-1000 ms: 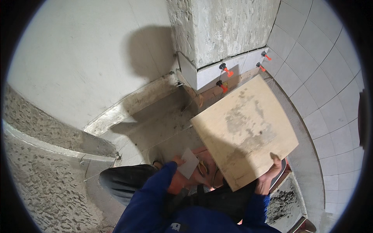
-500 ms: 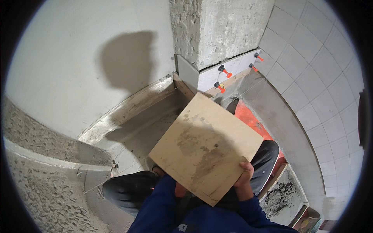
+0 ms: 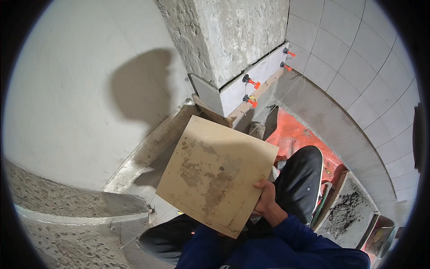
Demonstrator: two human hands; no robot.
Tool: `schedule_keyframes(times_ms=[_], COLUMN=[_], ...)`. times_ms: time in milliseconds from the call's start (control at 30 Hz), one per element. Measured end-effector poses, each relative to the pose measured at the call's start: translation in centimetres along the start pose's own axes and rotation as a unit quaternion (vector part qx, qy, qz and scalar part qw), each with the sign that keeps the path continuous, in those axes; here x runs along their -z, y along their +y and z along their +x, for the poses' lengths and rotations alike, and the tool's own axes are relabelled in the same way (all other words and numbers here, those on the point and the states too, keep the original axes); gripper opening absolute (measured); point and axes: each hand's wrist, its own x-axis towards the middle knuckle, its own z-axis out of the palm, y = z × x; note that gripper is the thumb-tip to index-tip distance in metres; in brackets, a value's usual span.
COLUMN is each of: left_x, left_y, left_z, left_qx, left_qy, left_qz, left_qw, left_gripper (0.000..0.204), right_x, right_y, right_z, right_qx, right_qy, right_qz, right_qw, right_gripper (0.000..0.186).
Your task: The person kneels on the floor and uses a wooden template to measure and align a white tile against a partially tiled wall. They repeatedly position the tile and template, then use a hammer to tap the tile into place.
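the right hand [image 3: 265, 197] is holding the panel [image 3: 217, 175] by its right edge, before the column [image 3: 242, 40] and between the left wall [image 3: 80, 89] and the right wall [image 3: 340, 45]. the strip [image 3: 234, 96] is wrapping the column's foot, with clips [image 3: 252, 82] sitting in two pairs, one pair at its right end. the right knee [image 3: 307, 163] is rising just beside the panel's right edge. the sheet [image 3: 289, 123] is lying between that knee and the right wall. mortar [image 3: 346, 208] is lying in the tray [image 3: 366, 214], right of the knee; the bucket [image 3: 380, 237] is standing beside the tray's lower right edge.
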Motion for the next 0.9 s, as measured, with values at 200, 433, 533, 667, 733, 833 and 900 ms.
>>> schedule_keyframes(times_ms=[200,433,533,667,733,833,900], left_x=[0.0,3.1,5.8,10.8,14.3,17.8,18.8], left_y=[3.4,8.3,10.4,13.7,15.3,16.6,16.0], left_z=[-3.3,-13.0,-19.1,-22.3,-21.0,-16.2,-14.1], left_qx=[-0.028,-0.08,-0.091,-0.121,-0.151,-0.21,-0.223], left_qy=[-0.022,-0.088,-0.003,0.24,0.201,0.141,0.138], left_qz=[-0.086,-0.259,-0.414,-0.564,-0.599,-0.602,-0.584], left_qw=[0.996,0.959,0.906,0.781,0.761,0.758,0.768], left_gripper=[0.066,0.066,0.066,0.064,0.06,0.059,0.059], right_x=[-1.4,-2.8,-3.2,-3.9,-4.6,-5.8,-6.7], right_y=[0.3,0.0,0.4,1.6,2.4,3.1,3.2], right_z=[2.6,5.3,6.4,7.8,8.4,9.0,9.2], right_qx=[-0.025,-0.004,-0.005,-0.017,-0.032,-0.048,-0.06], right_qy=[0.01,-0.04,-0.046,-0.061,-0.08,-0.088,-0.051], right_qz=[0.026,0.017,0.033,0.05,0.055,0.029,-0.017], right_qw=[0.999,0.999,0.998,0.997,0.995,0.995,0.997], right_gripper=[0.061,0.059,0.057,0.059,0.058,0.053,0.052])
